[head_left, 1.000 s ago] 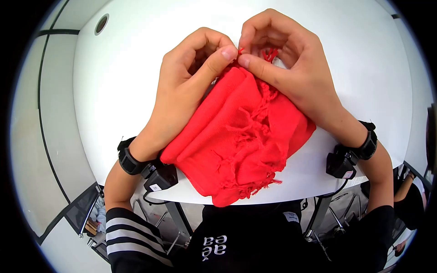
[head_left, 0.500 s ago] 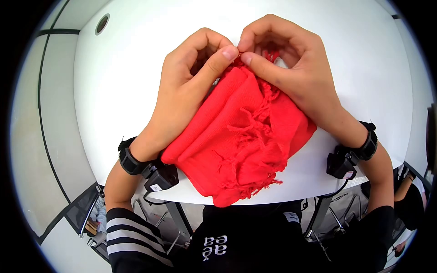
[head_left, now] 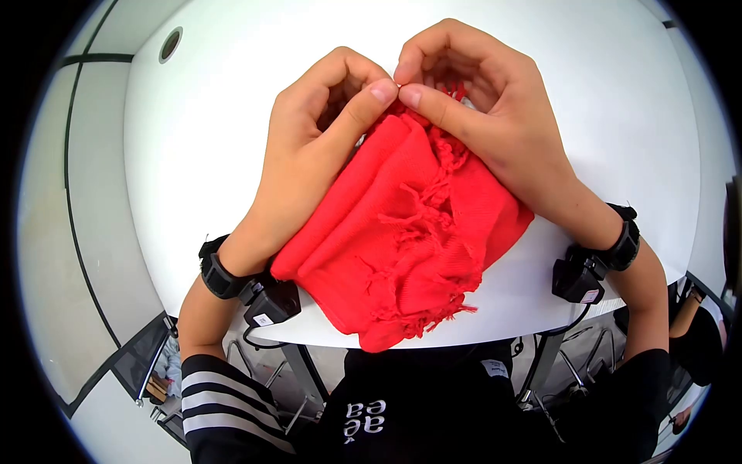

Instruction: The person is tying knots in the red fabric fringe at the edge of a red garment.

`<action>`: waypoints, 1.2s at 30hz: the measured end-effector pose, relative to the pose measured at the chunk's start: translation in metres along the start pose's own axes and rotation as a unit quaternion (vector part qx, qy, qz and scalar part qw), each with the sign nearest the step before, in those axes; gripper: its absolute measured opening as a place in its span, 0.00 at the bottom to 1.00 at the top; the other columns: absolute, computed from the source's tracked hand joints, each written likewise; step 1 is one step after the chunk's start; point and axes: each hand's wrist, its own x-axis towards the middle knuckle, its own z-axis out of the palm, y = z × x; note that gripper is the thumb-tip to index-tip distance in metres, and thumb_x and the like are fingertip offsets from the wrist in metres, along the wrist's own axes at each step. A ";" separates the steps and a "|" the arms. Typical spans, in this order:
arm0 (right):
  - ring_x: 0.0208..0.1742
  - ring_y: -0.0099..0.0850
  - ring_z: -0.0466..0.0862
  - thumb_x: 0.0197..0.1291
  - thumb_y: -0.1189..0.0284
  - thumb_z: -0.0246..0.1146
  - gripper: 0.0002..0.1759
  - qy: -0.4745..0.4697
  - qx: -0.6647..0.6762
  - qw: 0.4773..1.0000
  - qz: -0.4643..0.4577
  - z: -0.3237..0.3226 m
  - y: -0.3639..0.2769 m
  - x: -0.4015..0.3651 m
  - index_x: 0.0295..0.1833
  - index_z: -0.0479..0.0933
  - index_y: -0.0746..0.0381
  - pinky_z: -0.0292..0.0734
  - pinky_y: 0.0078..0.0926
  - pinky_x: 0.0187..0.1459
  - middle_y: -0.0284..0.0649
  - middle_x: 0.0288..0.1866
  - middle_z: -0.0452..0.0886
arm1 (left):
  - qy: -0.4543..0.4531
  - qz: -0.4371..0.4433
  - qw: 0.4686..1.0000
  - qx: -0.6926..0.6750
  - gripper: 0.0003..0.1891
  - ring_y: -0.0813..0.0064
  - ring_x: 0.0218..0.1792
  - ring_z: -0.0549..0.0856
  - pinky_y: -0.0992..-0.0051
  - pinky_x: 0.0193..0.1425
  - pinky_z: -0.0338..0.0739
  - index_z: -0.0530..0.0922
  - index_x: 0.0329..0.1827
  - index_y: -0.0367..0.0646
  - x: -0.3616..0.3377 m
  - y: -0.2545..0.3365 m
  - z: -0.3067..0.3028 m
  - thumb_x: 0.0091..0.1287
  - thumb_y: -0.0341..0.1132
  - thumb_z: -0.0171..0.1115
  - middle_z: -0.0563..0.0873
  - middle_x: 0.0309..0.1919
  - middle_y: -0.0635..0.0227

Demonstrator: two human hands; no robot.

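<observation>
A red fringed cloth (head_left: pixel 386 209) lies bunched on the white table, its lower end reaching the table's near edge. My left hand (head_left: pixel 328 124) pinches the cloth's top end between thumb and curled fingers. Against it, fingertips touching, my right hand (head_left: pixel 479 100) pinches the same end, with some red fringe showing under its curled fingers. What exactly lies between the fingertips is too small to tell. Knotted tassels run down the middle and along the lower edge of the cloth.
The white table (head_left: pixel 209 155) has a round dark grommet (head_left: pixel 171 45) at the far left. Black devices with cables are strapped to both wrists. Another person (head_left: pixel 696 332) is partly visible at the lower right.
Both hands and the top of the cloth have shifted slightly to the left. The pinching fingertips remain together.
</observation>
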 end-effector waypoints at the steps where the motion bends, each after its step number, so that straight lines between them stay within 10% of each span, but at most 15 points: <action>1: 0.44 0.20 0.78 0.64 0.79 0.61 0.05 0.000 0.000 1.000 0.000 0.000 0.001 0.000 0.45 0.75 0.67 0.73 0.18 0.49 0.34 0.41 0.79 | 0.000 0.000 1.000 0.000 0.08 0.89 0.30 0.76 0.86 0.37 0.70 0.77 0.40 0.37 0.000 0.000 0.000 0.73 0.33 0.57 0.80 0.28 0.75; 36: 0.38 0.21 0.82 0.61 0.79 0.65 0.06 0.059 -0.030 0.998 0.008 0.003 -0.004 -0.004 0.42 0.82 0.70 0.76 0.17 0.44 0.38 0.37 0.84 | 0.010 0.004 1.000 0.019 0.07 0.89 0.30 0.77 0.87 0.36 0.71 0.79 0.40 0.36 -0.001 0.001 -0.002 0.71 0.32 0.60 0.82 0.28 0.73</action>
